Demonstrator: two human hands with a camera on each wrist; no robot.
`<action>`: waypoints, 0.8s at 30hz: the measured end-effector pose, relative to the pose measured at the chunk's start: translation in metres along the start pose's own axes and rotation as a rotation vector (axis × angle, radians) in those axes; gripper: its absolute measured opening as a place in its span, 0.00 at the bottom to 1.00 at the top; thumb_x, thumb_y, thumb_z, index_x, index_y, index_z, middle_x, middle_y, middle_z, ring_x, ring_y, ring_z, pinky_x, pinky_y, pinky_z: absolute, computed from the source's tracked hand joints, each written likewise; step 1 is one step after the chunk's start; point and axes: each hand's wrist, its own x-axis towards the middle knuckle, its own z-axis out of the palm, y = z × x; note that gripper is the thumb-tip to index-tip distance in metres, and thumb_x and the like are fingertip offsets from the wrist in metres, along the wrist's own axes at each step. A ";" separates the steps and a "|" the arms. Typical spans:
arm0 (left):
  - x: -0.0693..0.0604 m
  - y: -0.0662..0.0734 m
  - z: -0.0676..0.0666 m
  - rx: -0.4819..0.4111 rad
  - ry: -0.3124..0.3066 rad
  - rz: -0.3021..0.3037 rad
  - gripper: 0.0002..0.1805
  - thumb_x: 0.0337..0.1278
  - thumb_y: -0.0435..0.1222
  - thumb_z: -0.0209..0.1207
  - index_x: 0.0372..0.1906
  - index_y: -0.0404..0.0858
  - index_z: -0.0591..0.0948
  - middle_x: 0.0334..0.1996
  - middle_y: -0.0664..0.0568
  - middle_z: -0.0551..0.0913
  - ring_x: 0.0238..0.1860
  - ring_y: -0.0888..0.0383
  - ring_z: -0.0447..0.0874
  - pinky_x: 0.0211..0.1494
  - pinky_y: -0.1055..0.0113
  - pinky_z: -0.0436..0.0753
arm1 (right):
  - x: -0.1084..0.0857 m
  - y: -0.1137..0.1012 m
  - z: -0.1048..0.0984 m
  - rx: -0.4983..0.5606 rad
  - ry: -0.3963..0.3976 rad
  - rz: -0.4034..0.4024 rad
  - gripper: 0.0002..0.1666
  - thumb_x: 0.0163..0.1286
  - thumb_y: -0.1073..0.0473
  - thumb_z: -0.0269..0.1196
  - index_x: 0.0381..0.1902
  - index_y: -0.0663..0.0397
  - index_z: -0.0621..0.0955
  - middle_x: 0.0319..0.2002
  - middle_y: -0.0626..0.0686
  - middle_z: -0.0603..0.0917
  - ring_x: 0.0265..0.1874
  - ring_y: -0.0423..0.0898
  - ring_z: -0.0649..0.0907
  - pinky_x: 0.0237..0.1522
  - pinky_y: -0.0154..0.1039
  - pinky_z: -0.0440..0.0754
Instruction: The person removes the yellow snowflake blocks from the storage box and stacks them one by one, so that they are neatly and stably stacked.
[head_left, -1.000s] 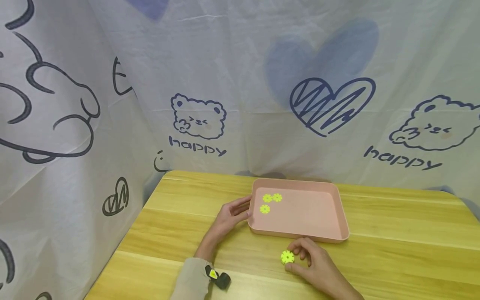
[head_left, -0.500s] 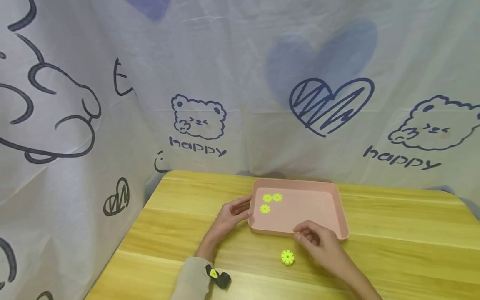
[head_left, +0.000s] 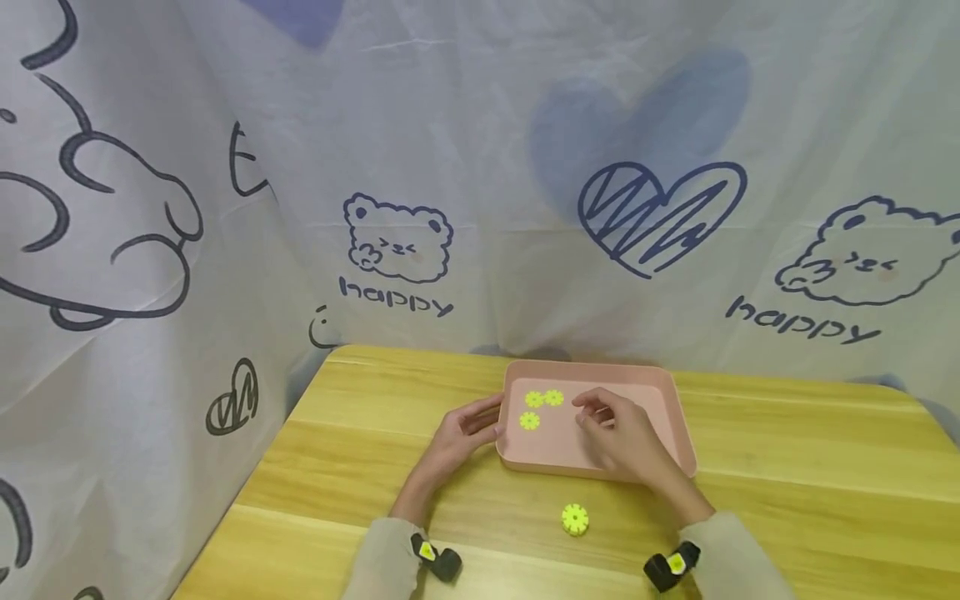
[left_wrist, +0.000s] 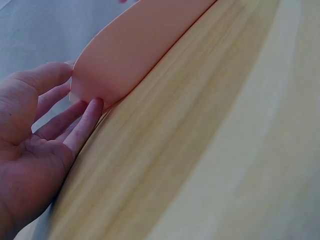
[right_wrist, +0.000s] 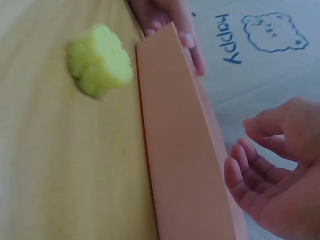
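A shallow pink tray [head_left: 543, 450] lies on the wooden table. Three flat yellow-green snowflake discs [head_left: 529, 421] sit in its left part, two of them side by side. My left hand [head_left: 461, 433] touches the tray's left end with fingers spread, fingertips against the outer wall in the left wrist view. Over the middle of the tray hovers my right hand [head_left: 618, 429], fingers loosely bent, with nothing seen between thumb and fingers in the right wrist view. On the table before the tray stands a short stack of snowflake discs [head_left: 575, 519], blurred in the right wrist view [right_wrist: 101, 61].
The wooden table [head_left: 810, 467] extends to both sides of the tray. Behind it hangs a white cloth [head_left: 465, 125] printed with hearts and bears, and more cloth hangs at the left. Each wrist wears a black strap with a small camera [head_left: 666, 573].
My right hand has let go of the disc stack and moved forward from the table to above the tray. The stack stays in place. The left hand has not moved.
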 end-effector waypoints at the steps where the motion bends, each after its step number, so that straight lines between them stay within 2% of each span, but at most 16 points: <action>1: 0.000 0.000 0.000 0.001 -0.001 0.001 0.31 0.70 0.29 0.63 0.74 0.30 0.69 0.73 0.38 0.70 0.72 0.43 0.70 0.69 0.61 0.76 | 0.005 0.002 0.002 -0.006 -0.006 0.014 0.10 0.73 0.66 0.64 0.50 0.58 0.85 0.38 0.49 0.83 0.39 0.45 0.83 0.47 0.43 0.85; 5: 0.000 0.000 0.000 0.002 0.002 -0.003 0.31 0.70 0.29 0.63 0.74 0.31 0.70 0.73 0.39 0.70 0.72 0.43 0.70 0.69 0.61 0.76 | 0.024 0.012 0.013 -0.006 -0.025 0.053 0.13 0.73 0.65 0.64 0.53 0.61 0.83 0.40 0.53 0.82 0.41 0.49 0.81 0.49 0.46 0.83; 11: 0.001 -0.001 0.000 -0.002 -0.005 0.000 0.31 0.70 0.28 0.62 0.74 0.30 0.69 0.73 0.38 0.69 0.72 0.41 0.69 0.69 0.61 0.76 | 0.043 0.033 0.032 0.005 -0.034 0.162 0.17 0.71 0.63 0.65 0.56 0.61 0.82 0.44 0.55 0.82 0.44 0.50 0.78 0.49 0.45 0.79; 14: 0.000 -0.001 0.001 -0.010 -0.008 0.004 0.30 0.70 0.28 0.62 0.74 0.30 0.69 0.73 0.37 0.70 0.72 0.41 0.69 0.69 0.61 0.76 | 0.049 0.040 0.040 -0.031 -0.013 0.137 0.19 0.68 0.62 0.67 0.56 0.62 0.82 0.47 0.57 0.83 0.46 0.52 0.79 0.50 0.49 0.80; 19: -0.001 0.001 0.002 -0.018 -0.003 0.007 0.30 0.69 0.27 0.61 0.74 0.30 0.70 0.72 0.37 0.70 0.72 0.42 0.69 0.68 0.61 0.77 | 0.054 0.041 0.047 -0.180 -0.004 0.055 0.18 0.67 0.61 0.70 0.53 0.64 0.84 0.47 0.61 0.83 0.46 0.56 0.81 0.52 0.56 0.81; 21: -0.001 0.001 0.002 -0.017 -0.003 0.011 0.30 0.69 0.26 0.61 0.74 0.30 0.70 0.72 0.37 0.70 0.72 0.41 0.69 0.68 0.61 0.76 | 0.055 0.039 0.048 -0.217 -0.008 0.055 0.17 0.67 0.61 0.70 0.51 0.64 0.84 0.45 0.60 0.82 0.45 0.56 0.81 0.52 0.56 0.81; 24: -0.001 0.000 0.000 -0.018 -0.007 0.012 0.30 0.70 0.26 0.61 0.74 0.30 0.69 0.73 0.37 0.70 0.73 0.41 0.69 0.69 0.61 0.76 | 0.055 0.037 0.049 -0.217 -0.021 0.073 0.14 0.65 0.62 0.71 0.47 0.62 0.84 0.42 0.58 0.81 0.42 0.54 0.79 0.50 0.53 0.80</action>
